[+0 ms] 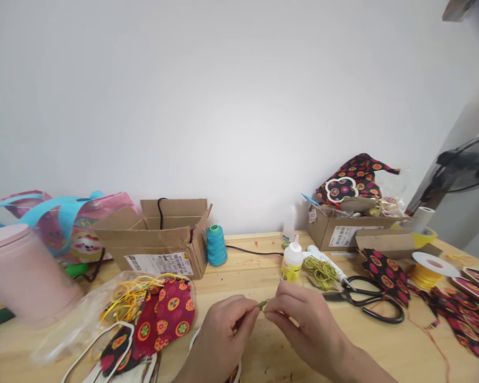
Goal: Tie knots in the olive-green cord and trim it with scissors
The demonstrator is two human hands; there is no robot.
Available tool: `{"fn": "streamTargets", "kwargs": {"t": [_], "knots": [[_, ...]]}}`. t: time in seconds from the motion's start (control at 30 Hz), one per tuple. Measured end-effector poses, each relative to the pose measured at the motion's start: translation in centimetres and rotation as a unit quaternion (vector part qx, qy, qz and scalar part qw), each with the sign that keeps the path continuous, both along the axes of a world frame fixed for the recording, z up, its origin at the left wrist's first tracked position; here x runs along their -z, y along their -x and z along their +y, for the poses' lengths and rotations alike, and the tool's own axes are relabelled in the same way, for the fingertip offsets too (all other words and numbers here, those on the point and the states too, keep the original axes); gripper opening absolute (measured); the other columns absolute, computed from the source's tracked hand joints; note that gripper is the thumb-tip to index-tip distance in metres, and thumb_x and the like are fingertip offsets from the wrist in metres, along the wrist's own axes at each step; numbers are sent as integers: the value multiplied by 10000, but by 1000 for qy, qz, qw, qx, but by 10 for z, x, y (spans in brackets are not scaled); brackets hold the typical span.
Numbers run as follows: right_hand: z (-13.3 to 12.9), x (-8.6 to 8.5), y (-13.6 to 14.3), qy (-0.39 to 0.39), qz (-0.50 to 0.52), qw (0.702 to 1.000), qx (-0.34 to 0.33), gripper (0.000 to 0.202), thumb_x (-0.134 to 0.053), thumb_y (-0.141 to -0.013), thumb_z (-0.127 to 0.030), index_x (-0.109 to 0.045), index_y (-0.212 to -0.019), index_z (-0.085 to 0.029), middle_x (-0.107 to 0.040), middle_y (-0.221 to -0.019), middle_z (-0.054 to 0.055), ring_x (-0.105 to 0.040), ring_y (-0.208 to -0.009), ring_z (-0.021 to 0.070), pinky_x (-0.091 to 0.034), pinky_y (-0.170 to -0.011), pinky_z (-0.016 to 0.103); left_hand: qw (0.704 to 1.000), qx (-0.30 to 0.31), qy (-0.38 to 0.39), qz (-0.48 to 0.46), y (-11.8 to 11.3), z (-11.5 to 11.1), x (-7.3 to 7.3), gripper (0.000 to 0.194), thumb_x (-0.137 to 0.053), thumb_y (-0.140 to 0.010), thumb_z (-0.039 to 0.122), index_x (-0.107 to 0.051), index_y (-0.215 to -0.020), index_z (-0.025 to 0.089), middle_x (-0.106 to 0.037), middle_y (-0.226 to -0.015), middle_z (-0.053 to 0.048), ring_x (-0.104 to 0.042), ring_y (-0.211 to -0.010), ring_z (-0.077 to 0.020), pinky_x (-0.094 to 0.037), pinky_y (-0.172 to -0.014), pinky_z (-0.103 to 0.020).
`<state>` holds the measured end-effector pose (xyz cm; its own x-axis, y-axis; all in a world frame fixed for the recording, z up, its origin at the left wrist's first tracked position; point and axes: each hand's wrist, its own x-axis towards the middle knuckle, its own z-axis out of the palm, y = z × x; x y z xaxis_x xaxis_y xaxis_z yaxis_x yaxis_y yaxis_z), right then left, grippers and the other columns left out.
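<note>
Small green piece [262, 305], held low over the bench [219, 286]: the left hand [225, 332] pinches one end between thumb and forefinger, the right hand [307, 322] pinches the other, the two sets of fingertips close together; just beyond are a yellow-labelled white bottle [291, 263], bundled olive cord [320, 272] and black-handled scissors [358, 302]

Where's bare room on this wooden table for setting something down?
Bare tabletop shows between the turquoise thread cone and the yellow-labelled white bottle, nearer than the black cable. A second patch lies right of the right hand, nearer than the black-handled scissors. Crowded: left, by yellow cord and red floral fabric; right, around the yellow thread spool.
</note>
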<state>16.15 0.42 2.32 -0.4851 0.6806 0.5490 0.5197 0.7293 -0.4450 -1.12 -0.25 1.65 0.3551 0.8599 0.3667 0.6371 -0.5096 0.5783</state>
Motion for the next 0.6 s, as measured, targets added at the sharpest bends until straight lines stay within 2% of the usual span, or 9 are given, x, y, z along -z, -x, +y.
{"fn": "streamTargets", "kwargs": {"t": [0.17, 0.3, 0.47, 0.6], "knots": [[5, -3, -4, 7, 10, 1000, -8, 187, -452, -854, -214, -603, -749, -175, -525, -656, 15, -473, -602, 116, -318, -532, 217, 998, 44, 2, 43, -1, -2, -2, 265, -399, -860, 209, -599, -692, 165, -534, -584, 8, -516, -574, -111, -346, -535, -189], [7, -3, -2, 71, 49, 996, 4, 146, -521, -808, -205, -605, -694, -171, -525, -631, -1, -486, -595, 112, -336, -535, 210, 996, 69, -20, 58, 0, -2, 0, 306, -387, -860, 206, -553, -607, 167, -464, -539, 25, -474, -539, -104, -318, -514, -196], [7, -3, -1, 149, 76, 986, 4, 130, -556, -753, -156, -591, -628, -160, -496, -570, -27, -460, -544, 98, -331, -494, 191, 997, 80, -6, 0, -1, -3, 3, 298, -405, -848, 211, -541, -586, 168, -409, -523, 39, -429, -516, -99, -309, -494, -186], [10, -4, -4, 137, 93, 986, 6, 129, -548, -762, -161, -574, -636, -157, -476, -568, -32, -446, -541, 96, -330, -496, 196, 997, 72, 16, -33, -2, -3, 2, 329, -433, -829, 215, -508, -512, 169, -360, -492, 48, -399, -490, -97, -290, -476, -191]]}}
